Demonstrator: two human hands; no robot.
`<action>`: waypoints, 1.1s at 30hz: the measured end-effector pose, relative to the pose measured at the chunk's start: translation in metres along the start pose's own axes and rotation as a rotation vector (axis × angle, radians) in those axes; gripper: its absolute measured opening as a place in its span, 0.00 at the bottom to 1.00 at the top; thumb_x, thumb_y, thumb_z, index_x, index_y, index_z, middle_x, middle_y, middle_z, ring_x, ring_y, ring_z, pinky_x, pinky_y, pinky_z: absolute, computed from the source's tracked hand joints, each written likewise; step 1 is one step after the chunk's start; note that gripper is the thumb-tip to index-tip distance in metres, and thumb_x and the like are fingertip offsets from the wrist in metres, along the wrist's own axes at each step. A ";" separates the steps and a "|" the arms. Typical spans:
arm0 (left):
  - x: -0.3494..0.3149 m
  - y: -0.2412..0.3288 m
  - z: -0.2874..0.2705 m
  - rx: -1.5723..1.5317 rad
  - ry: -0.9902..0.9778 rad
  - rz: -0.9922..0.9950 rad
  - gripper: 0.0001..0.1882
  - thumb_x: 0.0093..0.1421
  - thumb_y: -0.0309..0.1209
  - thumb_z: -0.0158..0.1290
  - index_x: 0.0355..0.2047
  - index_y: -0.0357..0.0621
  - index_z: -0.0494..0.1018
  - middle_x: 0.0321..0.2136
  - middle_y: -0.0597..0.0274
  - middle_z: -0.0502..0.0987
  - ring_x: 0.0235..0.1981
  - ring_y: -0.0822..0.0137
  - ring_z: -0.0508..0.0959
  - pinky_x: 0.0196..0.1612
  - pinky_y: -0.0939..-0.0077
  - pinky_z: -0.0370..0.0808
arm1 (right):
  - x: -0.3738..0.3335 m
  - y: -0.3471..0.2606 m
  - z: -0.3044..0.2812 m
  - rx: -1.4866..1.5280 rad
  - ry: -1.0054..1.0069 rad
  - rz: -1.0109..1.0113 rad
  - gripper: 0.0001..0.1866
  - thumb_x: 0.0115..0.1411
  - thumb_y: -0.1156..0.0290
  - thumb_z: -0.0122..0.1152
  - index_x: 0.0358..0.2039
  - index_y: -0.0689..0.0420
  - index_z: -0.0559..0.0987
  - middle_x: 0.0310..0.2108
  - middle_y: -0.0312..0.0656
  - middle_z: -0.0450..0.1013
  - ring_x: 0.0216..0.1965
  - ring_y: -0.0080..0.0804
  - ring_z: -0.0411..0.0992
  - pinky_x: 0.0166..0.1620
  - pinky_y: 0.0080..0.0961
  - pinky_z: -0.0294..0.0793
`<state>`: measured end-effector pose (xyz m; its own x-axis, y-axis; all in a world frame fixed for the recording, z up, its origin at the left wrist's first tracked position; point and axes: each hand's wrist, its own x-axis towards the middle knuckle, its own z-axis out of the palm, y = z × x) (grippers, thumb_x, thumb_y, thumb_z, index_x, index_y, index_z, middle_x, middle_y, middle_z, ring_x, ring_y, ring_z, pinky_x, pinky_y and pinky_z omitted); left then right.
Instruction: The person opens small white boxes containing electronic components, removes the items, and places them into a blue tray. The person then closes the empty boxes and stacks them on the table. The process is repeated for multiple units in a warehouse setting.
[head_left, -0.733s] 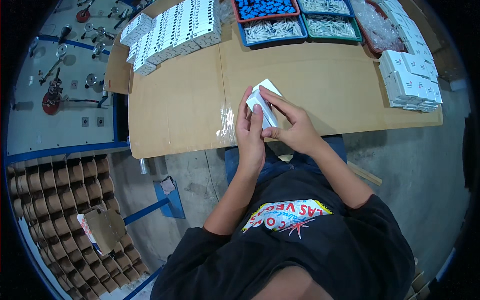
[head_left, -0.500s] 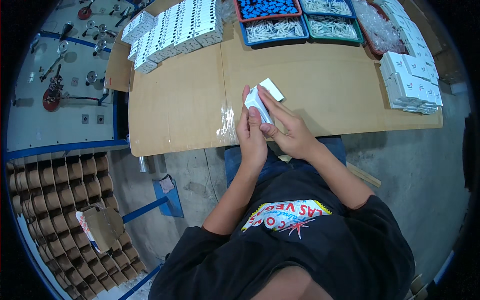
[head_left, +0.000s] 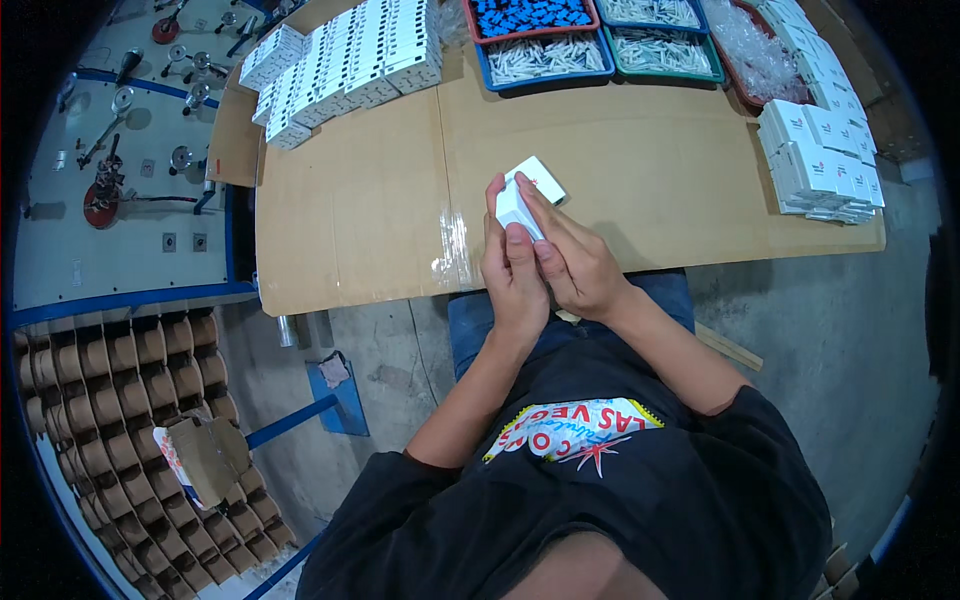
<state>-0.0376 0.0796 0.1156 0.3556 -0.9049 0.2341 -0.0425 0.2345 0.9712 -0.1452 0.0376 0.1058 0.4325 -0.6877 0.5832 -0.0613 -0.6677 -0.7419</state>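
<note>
A small white box [head_left: 512, 210] is held between my two hands, above the near edge of the cardboard-covered table [head_left: 350, 220]. My left hand [head_left: 513, 275] is closed around its left side, thumb on the near face. From the right, my right hand [head_left: 582, 262] presses along the box with its fingers stretched over the side and its thumb near the lower end. Much of the box is hidden by the fingers. Just beyond the hands, a second white box [head_left: 540, 176] lies flat on the cardboard.
Stacked white boxes stand at the far left [head_left: 350, 65] and right [head_left: 822, 165]. At the back sit a blue tray [head_left: 550, 88] of white pieces, a red tray [head_left: 535, 37] of blue pieces, and clear plastic bags [head_left: 755, 55]. A cardboard divider rack [head_left: 130, 400] is left.
The box has tilted and slid lower into my hands, so less of it shows. My thumbs have moved closer together near its lower end.
</note>
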 end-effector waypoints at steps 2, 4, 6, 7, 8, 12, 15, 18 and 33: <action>0.000 -0.005 0.000 0.001 0.008 0.005 0.33 0.79 0.49 0.34 0.62 0.26 0.65 0.73 0.55 0.58 0.62 0.64 0.71 0.63 0.69 0.69 | -0.001 0.001 0.000 0.004 0.005 0.007 0.27 0.74 0.69 0.48 0.68 0.71 0.63 0.67 0.65 0.63 0.66 0.59 0.67 0.65 0.42 0.69; -0.001 -0.007 0.001 0.003 0.016 -0.001 0.33 0.79 0.48 0.34 0.62 0.26 0.65 0.72 0.55 0.59 0.61 0.64 0.72 0.63 0.70 0.69 | -0.002 0.001 0.000 0.003 0.013 0.014 0.27 0.74 0.69 0.47 0.68 0.71 0.64 0.67 0.64 0.64 0.65 0.59 0.68 0.65 0.42 0.70; -0.002 -0.007 0.003 0.012 0.008 -0.002 0.33 0.79 0.49 0.34 0.63 0.26 0.65 0.71 0.55 0.60 0.60 0.65 0.73 0.62 0.70 0.69 | -0.003 0.002 0.000 -0.001 0.023 0.022 0.26 0.74 0.69 0.46 0.68 0.71 0.64 0.66 0.64 0.64 0.64 0.59 0.69 0.64 0.42 0.70; -0.001 -0.007 0.003 0.022 0.000 0.000 0.33 0.79 0.49 0.34 0.63 0.26 0.64 0.71 0.55 0.60 0.59 0.65 0.73 0.62 0.70 0.69 | -0.003 0.002 0.000 0.002 0.023 0.029 0.26 0.74 0.69 0.46 0.68 0.71 0.64 0.66 0.64 0.64 0.64 0.59 0.69 0.64 0.42 0.70; -0.002 -0.007 0.003 0.028 0.007 -0.004 0.33 0.78 0.49 0.34 0.64 0.27 0.63 0.70 0.55 0.61 0.59 0.65 0.73 0.61 0.70 0.70 | -0.004 0.001 0.000 0.005 0.023 0.035 0.26 0.75 0.68 0.46 0.68 0.71 0.64 0.66 0.64 0.65 0.64 0.58 0.69 0.64 0.42 0.71; -0.003 -0.004 0.003 0.004 0.002 -0.049 0.34 0.78 0.51 0.34 0.67 0.30 0.60 0.66 0.54 0.66 0.58 0.66 0.73 0.61 0.71 0.70 | -0.003 -0.001 -0.004 0.044 0.009 0.087 0.26 0.75 0.68 0.45 0.67 0.71 0.64 0.66 0.63 0.65 0.64 0.58 0.70 0.64 0.41 0.71; -0.003 -0.004 0.003 -0.007 0.004 -0.058 0.35 0.78 0.51 0.34 0.69 0.31 0.58 0.62 0.53 0.69 0.58 0.66 0.73 0.61 0.71 0.70 | -0.001 -0.003 -0.004 0.052 0.006 0.083 0.26 0.75 0.68 0.45 0.67 0.71 0.64 0.66 0.62 0.65 0.64 0.57 0.69 0.64 0.40 0.70; 0.000 -0.004 0.003 0.021 0.025 -0.035 0.35 0.78 0.52 0.35 0.70 0.33 0.57 0.60 0.52 0.70 0.58 0.66 0.73 0.60 0.71 0.70 | 0.000 -0.004 -0.002 0.117 0.014 0.088 0.26 0.75 0.68 0.45 0.68 0.71 0.64 0.67 0.62 0.64 0.66 0.57 0.67 0.66 0.40 0.68; 0.004 -0.001 -0.001 -0.097 -0.036 0.023 0.46 0.63 0.49 0.54 0.71 0.33 0.51 0.64 0.47 0.63 0.67 0.56 0.64 0.71 0.61 0.55 | 0.000 0.009 -0.008 0.694 0.136 0.807 0.28 0.75 0.54 0.52 0.64 0.64 0.72 0.59 0.46 0.73 0.58 0.32 0.72 0.58 0.31 0.74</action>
<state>-0.0348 0.0762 0.1154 0.3219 -0.9104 0.2597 0.0407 0.2874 0.9569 -0.1530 0.0296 0.1016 0.3865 -0.9078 -0.1630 0.2594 0.2766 -0.9253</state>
